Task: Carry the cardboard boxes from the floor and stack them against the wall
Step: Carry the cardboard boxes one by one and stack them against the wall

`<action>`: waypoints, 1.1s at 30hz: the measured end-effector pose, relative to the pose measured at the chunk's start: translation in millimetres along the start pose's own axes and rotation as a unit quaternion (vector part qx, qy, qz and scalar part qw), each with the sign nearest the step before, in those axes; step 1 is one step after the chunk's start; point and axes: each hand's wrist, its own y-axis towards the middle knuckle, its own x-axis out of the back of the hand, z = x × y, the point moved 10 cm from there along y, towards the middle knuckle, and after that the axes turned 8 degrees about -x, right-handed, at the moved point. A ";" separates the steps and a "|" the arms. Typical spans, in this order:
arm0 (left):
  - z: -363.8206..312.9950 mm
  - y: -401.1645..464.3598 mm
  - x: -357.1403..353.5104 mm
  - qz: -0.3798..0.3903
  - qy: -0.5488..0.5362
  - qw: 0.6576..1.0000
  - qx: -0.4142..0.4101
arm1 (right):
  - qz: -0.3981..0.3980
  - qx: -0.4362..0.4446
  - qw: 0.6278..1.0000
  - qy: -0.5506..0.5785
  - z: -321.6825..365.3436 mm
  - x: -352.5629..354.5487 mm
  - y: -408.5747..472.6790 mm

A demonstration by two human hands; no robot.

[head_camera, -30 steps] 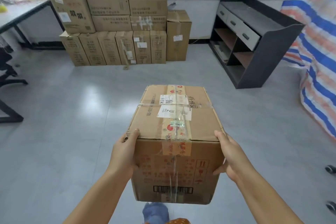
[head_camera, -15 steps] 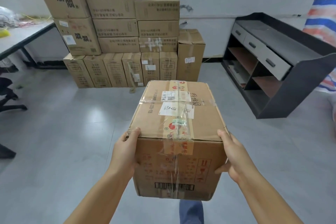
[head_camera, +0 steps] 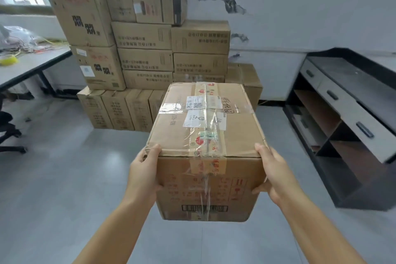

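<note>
step: mid-carry, taped box [head_camera: 205,135] held off the floor
grip: left hand [head_camera: 144,174] and right hand [head_camera: 274,172] clamp its sides
next: probably set it on the stack [head_camera: 150,53] by the wall, squared up

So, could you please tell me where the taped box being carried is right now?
The taped box is centre frame in the head view, off the floor, held between the left hand and right hand, just short of the stack of boxes.

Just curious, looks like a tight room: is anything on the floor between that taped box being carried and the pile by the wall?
Nothing visible: the grey floor is bare from the taped brown cardboard box to the stacked cardboard boxes, though the box hides some.
</note>
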 end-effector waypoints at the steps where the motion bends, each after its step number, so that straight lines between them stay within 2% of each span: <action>1: -7.5 14.4 -10.5 0.000 0.000 1.000 -0.009 | 0.006 0.009 1.000 0.001 14.9 -2.2 13.3; 11: -95.1 241.1 -132.0 0.043 -0.069 0.994 -0.079 | -0.016 0.114 0.993 0.032 202.3 -58.7 189.3; 20: -229.7 450.0 -236.3 0.123 -0.112 0.968 -0.186 | -0.043 0.179 0.980 0.078 391.9 -119.8 330.4; 24: -275.6 523.6 -278.5 0.138 -0.119 0.961 -0.208 | -0.059 0.221 0.970 0.081 468.1 -138.5 379.7; 33: -320.5 696.1 -364.7 0.106 -0.127 0.957 -0.239 | -0.031 0.281 0.956 0.080 597.4 -183.2 528.3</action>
